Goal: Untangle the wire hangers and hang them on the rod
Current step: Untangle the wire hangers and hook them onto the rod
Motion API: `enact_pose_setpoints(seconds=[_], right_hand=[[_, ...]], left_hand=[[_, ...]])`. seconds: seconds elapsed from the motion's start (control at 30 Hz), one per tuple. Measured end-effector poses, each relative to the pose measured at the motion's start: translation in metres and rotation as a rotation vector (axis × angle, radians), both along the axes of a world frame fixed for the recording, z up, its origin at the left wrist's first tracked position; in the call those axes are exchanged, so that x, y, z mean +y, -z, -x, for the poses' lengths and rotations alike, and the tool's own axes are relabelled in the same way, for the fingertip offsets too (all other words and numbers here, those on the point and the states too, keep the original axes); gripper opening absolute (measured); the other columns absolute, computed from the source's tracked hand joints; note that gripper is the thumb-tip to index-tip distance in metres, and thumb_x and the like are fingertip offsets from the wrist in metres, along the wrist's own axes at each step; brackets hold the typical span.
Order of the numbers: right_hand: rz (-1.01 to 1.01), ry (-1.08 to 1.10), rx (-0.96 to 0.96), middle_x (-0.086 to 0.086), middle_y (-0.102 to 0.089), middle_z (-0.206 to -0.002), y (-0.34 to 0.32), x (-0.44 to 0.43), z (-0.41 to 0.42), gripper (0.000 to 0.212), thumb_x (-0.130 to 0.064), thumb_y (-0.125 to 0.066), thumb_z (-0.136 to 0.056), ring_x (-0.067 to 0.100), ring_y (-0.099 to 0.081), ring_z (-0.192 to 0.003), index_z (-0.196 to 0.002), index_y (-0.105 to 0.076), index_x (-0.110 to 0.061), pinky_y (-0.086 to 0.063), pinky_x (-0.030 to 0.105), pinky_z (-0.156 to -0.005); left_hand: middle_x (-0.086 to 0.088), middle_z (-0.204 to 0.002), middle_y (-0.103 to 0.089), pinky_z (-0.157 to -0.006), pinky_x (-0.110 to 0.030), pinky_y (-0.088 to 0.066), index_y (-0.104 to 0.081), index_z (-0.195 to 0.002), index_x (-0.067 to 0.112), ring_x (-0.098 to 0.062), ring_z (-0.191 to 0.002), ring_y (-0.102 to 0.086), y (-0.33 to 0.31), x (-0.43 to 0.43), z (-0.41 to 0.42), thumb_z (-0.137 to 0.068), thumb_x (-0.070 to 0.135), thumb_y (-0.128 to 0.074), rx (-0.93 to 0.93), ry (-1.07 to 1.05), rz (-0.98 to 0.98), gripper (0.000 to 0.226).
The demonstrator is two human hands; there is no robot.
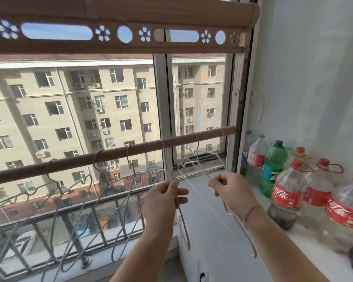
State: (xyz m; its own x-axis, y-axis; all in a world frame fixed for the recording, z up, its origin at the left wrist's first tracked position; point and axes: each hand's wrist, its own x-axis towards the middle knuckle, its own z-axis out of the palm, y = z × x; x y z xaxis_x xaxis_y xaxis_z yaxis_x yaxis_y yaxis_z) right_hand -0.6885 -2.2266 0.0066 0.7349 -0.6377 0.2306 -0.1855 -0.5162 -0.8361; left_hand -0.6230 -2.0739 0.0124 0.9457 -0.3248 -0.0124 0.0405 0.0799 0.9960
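Note:
A brown rod [110, 153] runs across the window, rising to the right. Several thin wire hangers hook over it. Three grey hangers [80, 192] dangle on the left part. Three white hangers [200, 163] hang on the right part, near the window frame. My left hand [163, 198] pinches the wire of one white hanger below the rod. My right hand [230, 190] pinches the wire of another white hanger a little to the right. Both hangers' lower ends trail down past my wrists.
Several large plastic bottles [287, 192], with red labels and one green, stand on the white sill at the right. A white appliance [212, 251] sits below my arms. A metal railing [55, 216] lines the window outside. A rolled blind [130, 21] hangs overhead.

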Motion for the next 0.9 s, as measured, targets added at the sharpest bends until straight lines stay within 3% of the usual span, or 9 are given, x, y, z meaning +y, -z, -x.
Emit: enact_pose_setpoints(seconds=[0.1,0.2,0.33,0.47,0.57,0.67,0.77,0.83,0.9], right_hand=[[-0.002,0.007,0.014,-0.004,-0.060,-0.056,0.002,0.000,-0.004,0.021,-0.028,-0.058,-0.089,0.008,-0.052,-0.052,-0.075,-0.065,-0.014,-0.039,0.018,-0.051],[-0.008,0.001,0.015,-0.004,-0.063,-0.058,0.005,0.001,-0.008,0.019,-0.028,-0.059,-0.088,0.008,-0.057,-0.056,-0.072,-0.063,-0.019,-0.042,0.020,-0.056],[-0.014,-0.002,0.025,-0.001,-0.067,-0.067,0.006,0.001,-0.010,0.013,-0.029,-0.060,-0.087,0.015,-0.065,-0.069,-0.076,-0.062,-0.023,-0.050,0.025,-0.065],[0.121,0.063,0.053,-0.003,-0.064,-0.086,-0.002,0.009,-0.004,0.020,-0.032,-0.058,-0.088,0.013,-0.059,-0.080,-0.101,-0.062,-0.018,-0.046,0.020,-0.069],[0.248,0.114,-0.073,-0.002,-0.061,-0.091,-0.019,0.030,0.006,0.029,-0.029,-0.060,-0.087,0.010,-0.056,-0.077,-0.111,-0.060,-0.014,-0.044,0.016,-0.067],[0.339,0.009,-0.206,-0.008,-0.061,-0.081,-0.039,0.067,0.018,0.021,-0.028,-0.063,-0.085,0.006,-0.057,-0.066,-0.104,-0.061,-0.021,-0.043,0.003,-0.058],[0.302,-0.137,-0.229,-0.010,-0.060,-0.076,-0.048,0.106,0.018,0.018,-0.031,-0.063,-0.084,0.001,-0.057,-0.072,-0.101,-0.059,-0.027,-0.041,0.001,-0.059],[0.273,-0.194,-0.207,-0.010,-0.060,-0.078,-0.045,0.126,0.010,0.020,-0.033,-0.063,-0.084,0.001,-0.057,-0.071,-0.102,-0.059,-0.026,-0.042,0.002,-0.060],[0.251,-0.224,-0.179,-0.009,-0.061,-0.083,-0.038,0.141,0.000,0.023,-0.034,-0.063,-0.084,0.003,-0.057,-0.070,-0.105,-0.059,-0.023,-0.043,0.004,-0.062]], left_hand=[[-0.003,-0.071,-0.075,-0.065,-0.029,-0.052,-0.067,-0.093,0.009,-0.010,-0.055,-0.067,0.000,-0.002,-0.004,-0.093,0.021,-0.054,0.018,-0.005,0.007,0.018],[-0.003,-0.072,-0.075,-0.061,-0.026,-0.051,-0.068,-0.093,0.009,-0.010,-0.057,-0.068,0.002,-0.004,-0.008,-0.093,0.021,-0.055,0.020,-0.016,-0.009,0.018],[-0.004,-0.083,-0.073,-0.067,-0.025,-0.050,-0.069,-0.099,0.007,-0.014,-0.073,-0.067,0.005,0.001,-0.011,-0.091,0.022,-0.058,0.003,-0.028,-0.033,0.020],[0.003,-0.102,-0.066,-0.081,-0.025,-0.049,-0.060,-0.116,0.013,-0.008,-0.090,-0.061,0.005,0.017,0.001,-0.086,0.025,-0.065,-0.182,-0.045,-0.198,0.033],[0.006,-0.109,-0.063,-0.091,-0.033,-0.050,-0.057,-0.118,0.019,-0.007,-0.099,-0.060,0.004,0.040,0.019,-0.084,0.029,-0.066,-0.343,-0.035,-0.288,0.037],[0.013,-0.101,-0.063,-0.083,-0.030,-0.052,-0.058,-0.106,0.035,0.000,-0.093,-0.060,-0.004,0.076,0.026,-0.082,0.035,-0.064,-0.515,-0.099,-0.304,0.025],[0.018,-0.094,-0.062,-0.071,-0.017,-0.045,-0.058,-0.093,0.043,0.003,-0.086,-0.059,-0.011,0.114,0.020,-0.080,0.032,-0.064,-0.641,-0.255,-0.306,0.018],[0.014,-0.100,-0.061,-0.070,-0.016,-0.040,-0.060,-0.098,0.038,-0.002,-0.086,-0.058,-0.010,0.136,0.011,-0.081,0.027,-0.065,-0.672,-0.325,-0.368,0.021],[0.008,-0.108,-0.058,-0.076,-0.026,-0.045,-0.062,-0.109,0.027,-0.010,-0.092,-0.056,-0.007,0.151,0.002,-0.082,0.026,-0.065,-0.653,-0.308,-0.460,0.027]])
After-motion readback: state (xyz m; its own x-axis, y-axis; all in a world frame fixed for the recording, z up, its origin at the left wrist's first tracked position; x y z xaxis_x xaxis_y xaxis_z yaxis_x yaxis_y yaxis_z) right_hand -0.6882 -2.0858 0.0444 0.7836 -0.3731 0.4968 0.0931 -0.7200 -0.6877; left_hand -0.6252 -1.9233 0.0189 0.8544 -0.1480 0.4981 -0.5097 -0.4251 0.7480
